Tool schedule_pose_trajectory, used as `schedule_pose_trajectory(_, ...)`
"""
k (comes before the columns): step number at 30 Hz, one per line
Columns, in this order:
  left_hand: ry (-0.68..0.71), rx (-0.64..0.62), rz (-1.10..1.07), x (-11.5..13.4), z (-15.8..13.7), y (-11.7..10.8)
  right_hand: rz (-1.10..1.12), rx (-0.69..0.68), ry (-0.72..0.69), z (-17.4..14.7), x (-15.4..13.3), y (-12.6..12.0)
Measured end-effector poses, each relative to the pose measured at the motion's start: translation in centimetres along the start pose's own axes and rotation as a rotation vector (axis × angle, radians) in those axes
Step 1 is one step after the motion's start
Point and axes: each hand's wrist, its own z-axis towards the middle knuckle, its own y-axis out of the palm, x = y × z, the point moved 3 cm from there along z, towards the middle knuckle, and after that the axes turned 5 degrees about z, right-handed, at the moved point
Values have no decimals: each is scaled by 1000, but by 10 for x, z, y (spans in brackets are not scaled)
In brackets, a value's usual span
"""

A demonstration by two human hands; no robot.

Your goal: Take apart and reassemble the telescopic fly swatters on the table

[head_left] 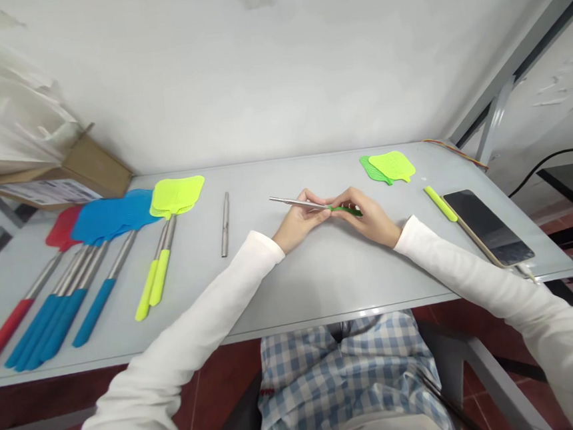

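My left hand [303, 221] pinches a silver metal rod [285, 202], whose far end points up and left. Between the fingers of my right hand [369, 216] is a green fly swatter head [347, 210], seen almost edge-on. The rod's right end meets the neck of the green head where my fingertips come together; how deep it sits I cannot tell. Another metal rod [225, 226] lies on the table to the left of my hands. Beyond my right hand lie a loose green swatter head [375, 170] and a yellow one [393, 165], overlapping.
Red [6, 333], blue [64, 315] and yellow fly swatters [160, 273] lie on the grey table [293, 294] at left. A cardboard box [94, 168] stands behind them. At right are a yellow handle [440, 203] and a phone [491, 227] with a cable. A wall backs the table.
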Motion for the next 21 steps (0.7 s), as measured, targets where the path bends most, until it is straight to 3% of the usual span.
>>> schedule_pose_trajectory(4, 22, -54, 25, 0, 1, 1, 102, 26, 47, -3, -4, 8)
schedule_pose_trajectory(9, -37, -6, -22, -3, 1, -4, 141, -3, 39, 1, 0, 5)
schedule_pose_trajectory(13, -94, 74, -149, -3, 2, -10, -184, 135, 27, 13, 12, -27)
schedule_pose_trajectory(17, -149, 139, -151, -4, 4, -13, -596, 163, 171, 20, 39, -62)
schedule_pose_trajectory(21, -153, 130, -112, -3, 4, -12, -730, 163, 321, 14, 71, -79)
